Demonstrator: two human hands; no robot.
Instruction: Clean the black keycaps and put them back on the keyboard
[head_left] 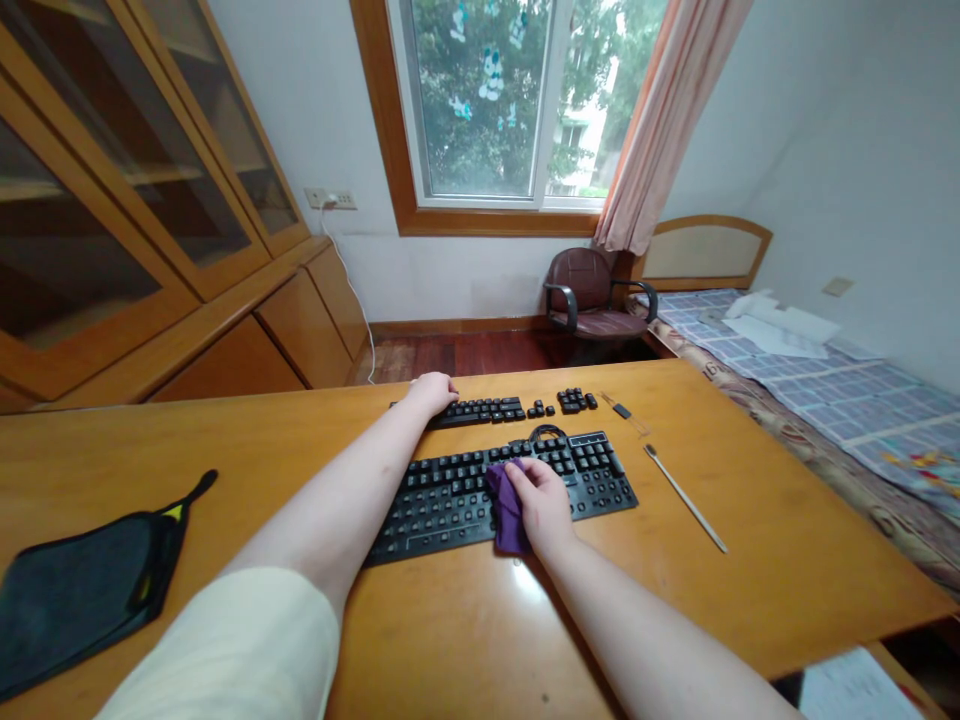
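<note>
A black keyboard (450,510) lies on the wooden desk, with its upper keys in place and lower rows showing bare key switches. My right hand (546,505) pinches a purple cloth (510,515) over the keyboard's middle right. Beyond the keyboard, loose black keycaps (491,408) are laid out in rows. Over their left end, my left hand (433,393) reaches down with curled fingers. Its fingertips are mostly hidden, so whatever they pinch does not show. My left forearm covers the keyboard's left end.
On the desk (300,440), a thin brush (686,500) and a wire keycap puller (622,411) lie to the right. More keycaps (576,401) sit at the back. A dark zip pouch (82,575) is at the left. An armchair (589,295) and a bed (840,380) stand beyond.
</note>
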